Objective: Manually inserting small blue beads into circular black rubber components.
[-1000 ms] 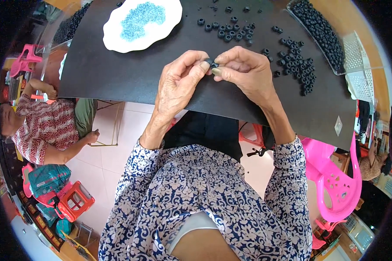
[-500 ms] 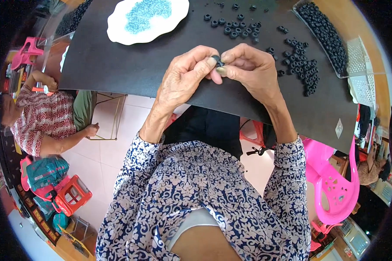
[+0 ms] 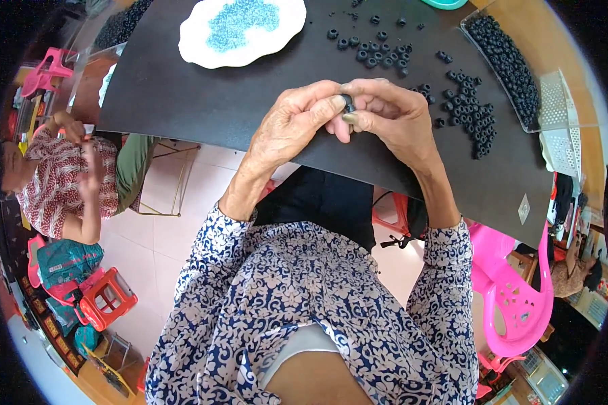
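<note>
Above the dark table, my left hand (image 3: pixel 287 125) and my right hand (image 3: pixel 400 121) meet, thumbs and fingertips pinched together. Between them is a small black ring-shaped piece (image 3: pixel 348 104), partly covered by the fingers. Its finer details are too small to make out. Beyond my hands lies a loose scatter of similar black pieces (image 3: pixel 378 54). A denser pile of black pieces (image 3: pixel 476 118) is to the right of my right hand. At the back left, a white wavy-edged plate (image 3: pixel 194 48) carries tiny blue granules (image 3: pixel 231 27).
A clear-walled bin at the right holds many black pieces (image 3: pixel 500 64); a white perforated basket (image 3: pixel 557 111) stands beside it. A teal container (image 3: pixel 444 3) shows at the far edge. A pink chair (image 3: pixel 523 297) is at my right. Another person (image 3: pixel 67 179) sits left, near a red stool (image 3: pixel 109 297).
My right fingertips have closed in against the left ones around the black piece. The table view has shifted slightly. The other person's arm has risen from the knee.
</note>
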`<state>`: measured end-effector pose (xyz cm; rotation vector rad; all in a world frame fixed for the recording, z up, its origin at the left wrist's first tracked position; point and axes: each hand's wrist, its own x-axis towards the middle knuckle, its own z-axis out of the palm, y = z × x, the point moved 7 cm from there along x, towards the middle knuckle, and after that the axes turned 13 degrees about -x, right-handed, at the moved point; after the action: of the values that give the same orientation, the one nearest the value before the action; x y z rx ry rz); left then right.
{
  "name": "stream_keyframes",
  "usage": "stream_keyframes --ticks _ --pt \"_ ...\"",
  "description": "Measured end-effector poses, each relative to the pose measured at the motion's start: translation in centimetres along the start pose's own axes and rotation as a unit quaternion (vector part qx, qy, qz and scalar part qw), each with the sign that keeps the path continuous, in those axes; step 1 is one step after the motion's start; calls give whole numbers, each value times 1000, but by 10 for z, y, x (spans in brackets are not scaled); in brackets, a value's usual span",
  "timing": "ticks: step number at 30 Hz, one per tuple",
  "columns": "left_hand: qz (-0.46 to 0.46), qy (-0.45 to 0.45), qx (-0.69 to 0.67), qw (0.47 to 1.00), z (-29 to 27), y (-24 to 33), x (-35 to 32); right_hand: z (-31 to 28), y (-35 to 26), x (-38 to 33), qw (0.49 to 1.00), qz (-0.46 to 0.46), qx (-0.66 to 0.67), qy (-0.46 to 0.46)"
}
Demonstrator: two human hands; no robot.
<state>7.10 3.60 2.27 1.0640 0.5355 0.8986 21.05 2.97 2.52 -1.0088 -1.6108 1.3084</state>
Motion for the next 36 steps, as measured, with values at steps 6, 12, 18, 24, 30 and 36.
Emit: stream_keyframes --ticks 6,12,18,24,30,36 --pt "3 -3 45 999 -1 -3 0 0 4 2 1000 4 11 -2" --pt "14 18 92 996 3 -2 -3 1 5 2 999 -2 31 -9" --pt "29 -1 110 994 5 -4 -6 2 10 2 999 -5 48 -13" --pt "33 -3 121 992 9 0 -9 1 13 7 998 11 51 -45" --pt "-27 30 13 999 0 -7 -7 0 12 12 996 43 23 -73" --pt "-29 24 -16 999 -5 -16 -6 2 13 8 998 5 25 -58"
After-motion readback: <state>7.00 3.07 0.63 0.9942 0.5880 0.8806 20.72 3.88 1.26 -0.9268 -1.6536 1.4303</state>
